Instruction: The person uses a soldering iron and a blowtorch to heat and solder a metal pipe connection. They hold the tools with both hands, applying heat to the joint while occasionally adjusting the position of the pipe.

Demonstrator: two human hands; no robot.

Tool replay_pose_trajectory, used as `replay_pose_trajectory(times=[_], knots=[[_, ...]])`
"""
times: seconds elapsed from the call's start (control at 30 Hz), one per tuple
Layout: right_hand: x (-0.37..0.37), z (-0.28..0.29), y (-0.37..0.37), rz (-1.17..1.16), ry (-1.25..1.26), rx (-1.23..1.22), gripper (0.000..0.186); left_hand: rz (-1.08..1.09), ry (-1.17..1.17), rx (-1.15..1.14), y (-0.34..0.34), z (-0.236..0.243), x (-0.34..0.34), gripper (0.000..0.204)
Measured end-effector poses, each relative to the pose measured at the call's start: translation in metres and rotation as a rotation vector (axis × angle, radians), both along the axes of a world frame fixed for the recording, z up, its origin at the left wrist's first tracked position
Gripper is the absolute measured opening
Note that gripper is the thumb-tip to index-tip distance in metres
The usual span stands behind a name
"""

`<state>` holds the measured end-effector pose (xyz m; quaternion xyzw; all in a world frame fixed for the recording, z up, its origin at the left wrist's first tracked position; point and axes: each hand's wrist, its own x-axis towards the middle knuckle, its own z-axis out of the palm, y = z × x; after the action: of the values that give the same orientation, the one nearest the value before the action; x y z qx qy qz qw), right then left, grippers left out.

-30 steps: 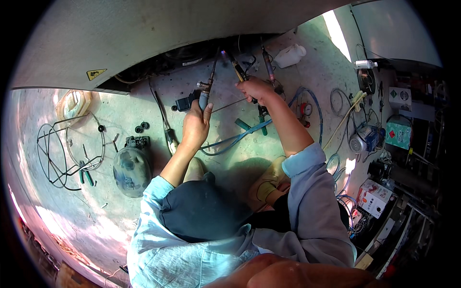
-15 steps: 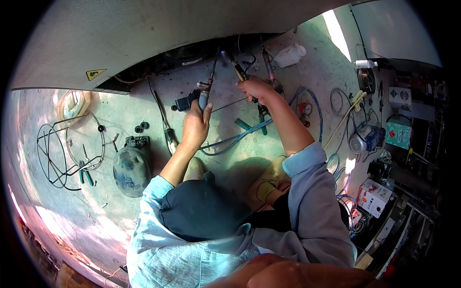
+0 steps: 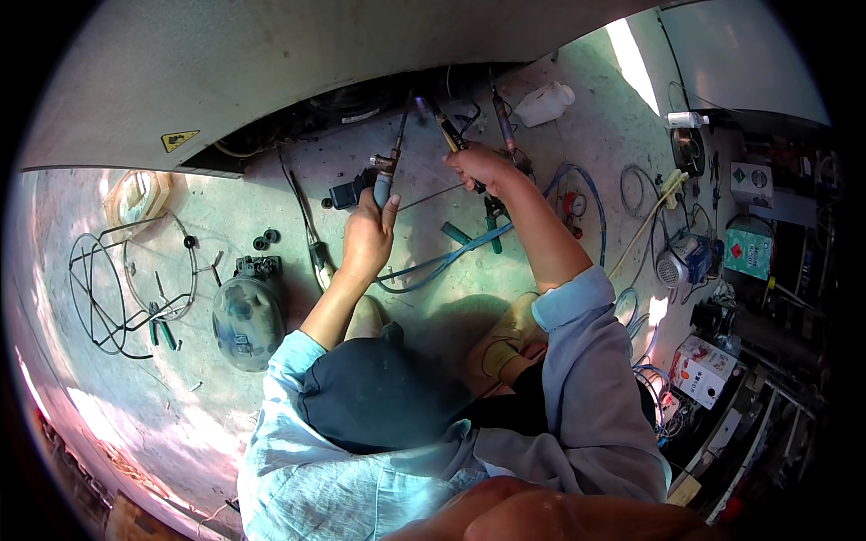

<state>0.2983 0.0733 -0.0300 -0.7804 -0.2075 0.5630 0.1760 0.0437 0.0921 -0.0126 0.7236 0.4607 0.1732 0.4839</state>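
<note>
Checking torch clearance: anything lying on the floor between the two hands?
In the head view, a thin rod spans the gap between the left hand, which grips the torch, and the right hand; beneath it, bare concrete floor.

Single head-worn fisheye looks steeply down, close above the floor (image 3: 271, 189).

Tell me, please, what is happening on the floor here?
A person crouches by the open base of a large appliance. The left hand holds a torch aimed at the tubing inside, and the right hand holds a yellow-handled tool near the same spot. Blue hoses, a dark compressor and wire loops lie around.
</note>
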Motion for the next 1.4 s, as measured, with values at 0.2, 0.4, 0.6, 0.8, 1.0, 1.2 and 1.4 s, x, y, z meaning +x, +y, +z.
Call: replay_pose_trajectory(times=[0.2,0.4,0.6,0.8,1.0,1.2,1.4], knots=[[-0.001,0.005,0.001,0.002,0.007,-0.026,0.028,0.001,0.005,-0.002,0.000,-0.001,0.000,0.036],[-0.001,0.006,0.001,-0.003,0.011,-0.022,0.027,0.001,0.010,-0.016,-0.001,0.000,0.001,0.035],[-0.002,0.006,0.001,-0.014,0.012,-0.005,0.027,0.003,0.012,-0.027,-0.001,0.001,0.002,0.035],[-0.005,0.016,0.002,-0.043,0.047,0.027,0.026,0.009,0.009,-0.031,-0.001,0.002,0.003,0.034],[-0.005,0.014,0.002,-0.036,0.044,0.030,0.026,0.001,0.004,-0.018,-0.001,0.000,0.002,0.034],[0.002,0.000,0.000,0.001,0.001,-0.031,0.029,0.000,0.012,-0.034,-0.001,0.000,0.004,0.034],[0.003,-0.003,0.000,0.007,0.006,-0.034,0.030,0.002,0.020,-0.026,0.000,-0.002,0.003,0.036]])
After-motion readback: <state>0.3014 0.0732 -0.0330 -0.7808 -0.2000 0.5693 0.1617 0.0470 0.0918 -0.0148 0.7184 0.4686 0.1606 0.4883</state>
